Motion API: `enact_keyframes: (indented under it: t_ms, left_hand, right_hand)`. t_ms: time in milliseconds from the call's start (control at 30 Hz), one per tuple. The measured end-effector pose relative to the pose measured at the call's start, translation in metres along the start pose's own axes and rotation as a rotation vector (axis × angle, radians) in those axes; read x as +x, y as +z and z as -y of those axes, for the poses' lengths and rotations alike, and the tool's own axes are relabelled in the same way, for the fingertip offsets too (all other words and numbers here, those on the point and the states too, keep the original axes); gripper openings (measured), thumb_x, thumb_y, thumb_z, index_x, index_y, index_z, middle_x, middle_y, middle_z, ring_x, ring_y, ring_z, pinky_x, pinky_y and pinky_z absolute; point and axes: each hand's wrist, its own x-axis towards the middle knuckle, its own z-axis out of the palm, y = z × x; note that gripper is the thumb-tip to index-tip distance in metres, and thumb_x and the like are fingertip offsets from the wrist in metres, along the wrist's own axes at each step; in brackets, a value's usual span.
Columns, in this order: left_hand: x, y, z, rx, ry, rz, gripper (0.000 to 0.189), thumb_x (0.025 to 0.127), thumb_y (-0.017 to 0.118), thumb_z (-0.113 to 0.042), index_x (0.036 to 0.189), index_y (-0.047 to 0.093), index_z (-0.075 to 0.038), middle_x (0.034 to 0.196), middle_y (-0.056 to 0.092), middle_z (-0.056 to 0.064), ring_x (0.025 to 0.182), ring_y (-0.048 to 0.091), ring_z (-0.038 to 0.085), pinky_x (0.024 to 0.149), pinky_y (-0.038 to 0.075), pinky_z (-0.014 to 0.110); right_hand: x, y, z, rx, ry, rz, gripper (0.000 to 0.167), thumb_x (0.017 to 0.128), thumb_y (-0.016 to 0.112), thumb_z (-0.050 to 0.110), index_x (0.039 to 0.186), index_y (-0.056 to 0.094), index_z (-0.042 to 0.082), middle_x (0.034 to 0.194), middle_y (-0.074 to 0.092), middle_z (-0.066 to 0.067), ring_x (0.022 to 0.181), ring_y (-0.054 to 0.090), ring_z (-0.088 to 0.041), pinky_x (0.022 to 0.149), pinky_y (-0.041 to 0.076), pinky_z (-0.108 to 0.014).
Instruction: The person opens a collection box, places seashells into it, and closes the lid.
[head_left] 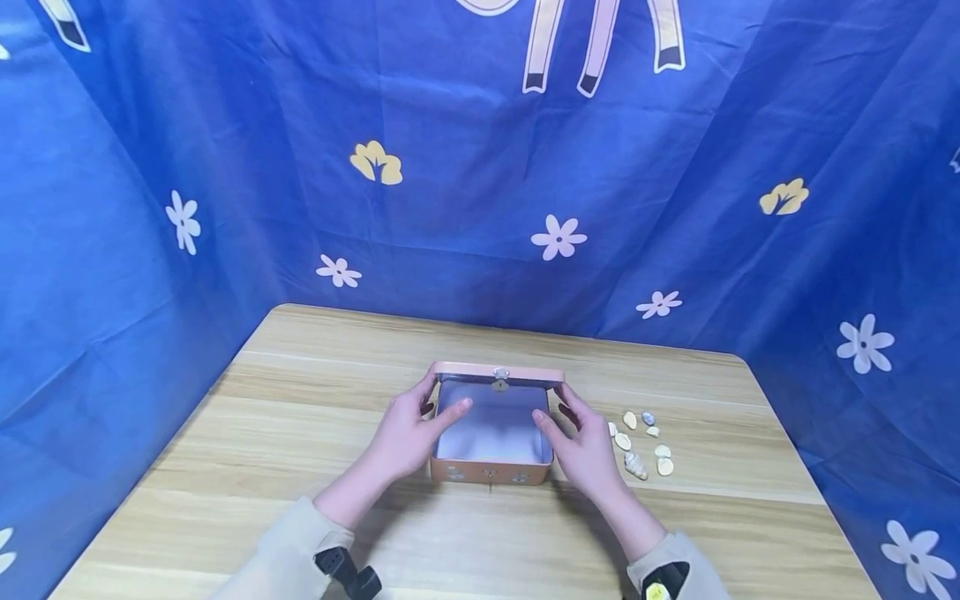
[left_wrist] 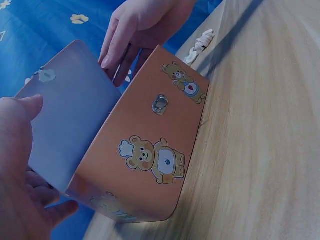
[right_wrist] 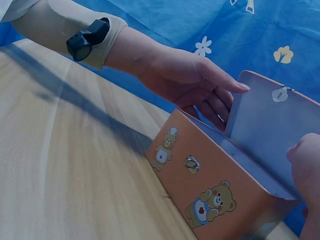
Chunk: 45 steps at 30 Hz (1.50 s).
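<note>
An orange-pink tin box [head_left: 471, 475] with printed bears stands on the table, its lid [head_left: 498, 368] raised. The lid's plain inner face [left_wrist: 75, 100] and the latch [right_wrist: 280, 95] at its edge show in the wrist views. My left hand [head_left: 401, 437] holds the lid's left side, thumb over the inner face and fingers behind. On the opposite side my right hand [head_left: 588, 454] grips the lid the same way. A metal catch [left_wrist: 160, 104] sits on the box front. Most of the box's inside is hidden.
Several seashells lie to the right of the box, among them a spiral shell [head_left: 635, 465] and a bluish one [head_left: 648, 418]. The wooden table [head_left: 300, 392] is enclosed by a blue patterned cloth [head_left: 465, 250] at the back and sides.
</note>
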Motion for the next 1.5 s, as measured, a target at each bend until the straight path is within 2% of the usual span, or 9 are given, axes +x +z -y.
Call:
enact_keyframes:
  t_ms: [300, 467, 667, 933, 1033, 1067, 1267, 1300, 1500]
  left_hand:
    - [0.008, 0.001, 0.006, -0.049, 0.101, -0.009, 0.090, 0.102, 0.072, -0.043, 0.165, 0.025, 0.000, 0.166, 0.032, 0.019, 0.148, 0.039, 0.037, 0.114, 0.044, 0.048]
    - [0.012, 0.001, 0.008, -0.038, 0.116, -0.026, 0.085, 0.103, 0.072, -0.036, 0.166, 0.025, -0.003, 0.166, 0.032, 0.015, 0.149, 0.039, 0.035, 0.116, 0.043, 0.047]
    - [0.019, 0.000, 0.011, 0.010, 0.143, -0.036, 0.084, 0.103, 0.073, -0.035, 0.164, 0.029, 0.000, 0.164, 0.037, 0.017, 0.146, 0.043, 0.037, 0.116, 0.043, 0.051]
    - [0.031, -0.001, 0.016, 0.057, 0.182, -0.043, 0.085, 0.101, 0.077, -0.030, 0.163, 0.030, 0.004, 0.162, 0.038, 0.021, 0.145, 0.044, 0.037, 0.115, 0.044, 0.052]
    - [0.035, -0.001, 0.018, 0.092, 0.189, -0.050, 0.088, 0.099, 0.078, -0.036, 0.162, 0.031, 0.004, 0.160, 0.040, 0.022, 0.143, 0.045, 0.038, 0.113, 0.046, 0.055]
    - [0.036, -0.002, 0.019, 0.105, 0.188, -0.049, 0.090, 0.099, 0.078, -0.039, 0.162, 0.031, 0.004, 0.159, 0.041, 0.022, 0.136, 0.055, 0.039, 0.109, 0.051, 0.055]
    - [0.048, -0.004, 0.029, 0.148, 0.201, -0.023, 0.095, 0.096, 0.080, -0.041, 0.161, 0.031, 0.007, 0.158, 0.040, 0.027, 0.131, 0.059, 0.043, 0.110, 0.051, 0.054]
    - [0.050, -0.004, 0.030, 0.148, 0.202, -0.018, 0.095, 0.096, 0.080, -0.040, 0.161, 0.031, 0.008, 0.159, 0.038, 0.027, 0.137, 0.051, 0.044, 0.112, 0.046, 0.053]
    - [0.059, -0.004, 0.033, 0.104, 0.184, 0.014, 0.094, 0.096, 0.082, -0.033, 0.161, 0.028, 0.008, 0.161, 0.034, 0.028, 0.137, 0.051, 0.045, 0.112, 0.047, 0.051]
  right_hand:
    - [0.013, -0.001, -0.003, 0.001, -0.024, 0.014, 0.065, 0.099, 0.078, 0.015, 0.154, 0.048, -0.004, 0.157, 0.050, -0.015, 0.145, 0.049, -0.029, 0.118, 0.043, -0.040]
    - [0.019, -0.001, -0.002, -0.002, -0.012, 0.030, 0.067, 0.099, 0.078, 0.014, 0.155, 0.046, -0.004, 0.158, 0.049, -0.014, 0.145, 0.048, -0.027, 0.119, 0.042, -0.038]
    - [0.025, -0.002, -0.005, -0.012, -0.032, 0.040, 0.068, 0.099, 0.078, 0.012, 0.155, 0.045, -0.005, 0.158, 0.048, -0.014, 0.146, 0.047, -0.027, 0.119, 0.043, -0.042]
    - [0.034, -0.001, -0.012, -0.121, -0.075, 0.029, 0.069, 0.097, 0.080, 0.011, 0.156, 0.046, -0.003, 0.156, 0.051, -0.015, 0.145, 0.049, -0.027, 0.117, 0.045, -0.043]
    - [0.037, -0.001, -0.016, -0.138, -0.068, 0.033, 0.071, 0.096, 0.081, 0.013, 0.157, 0.046, -0.001, 0.155, 0.052, -0.015, 0.145, 0.049, -0.027, 0.118, 0.044, -0.044]
    - [0.039, -0.001, -0.017, -0.141, -0.063, 0.035, 0.072, 0.096, 0.082, 0.013, 0.157, 0.046, -0.001, 0.155, 0.052, -0.014, 0.145, 0.049, -0.027, 0.118, 0.044, -0.044]
    - [0.045, 0.000, -0.025, -0.178, -0.040, 0.031, 0.077, 0.093, 0.086, 0.022, 0.157, 0.048, 0.002, 0.156, 0.052, -0.012, 0.142, 0.051, -0.034, 0.118, 0.043, -0.048]
    - [0.045, 0.000, -0.026, -0.182, -0.037, 0.029, 0.077, 0.092, 0.086, 0.023, 0.157, 0.049, 0.003, 0.156, 0.052, -0.012, 0.141, 0.052, -0.035, 0.118, 0.043, -0.049]
    - [0.051, 0.002, -0.034, -0.190, -0.009, 0.016, 0.078, 0.091, 0.087, 0.028, 0.156, 0.050, 0.005, 0.156, 0.052, -0.010, 0.139, 0.054, -0.039, 0.119, 0.042, -0.050]
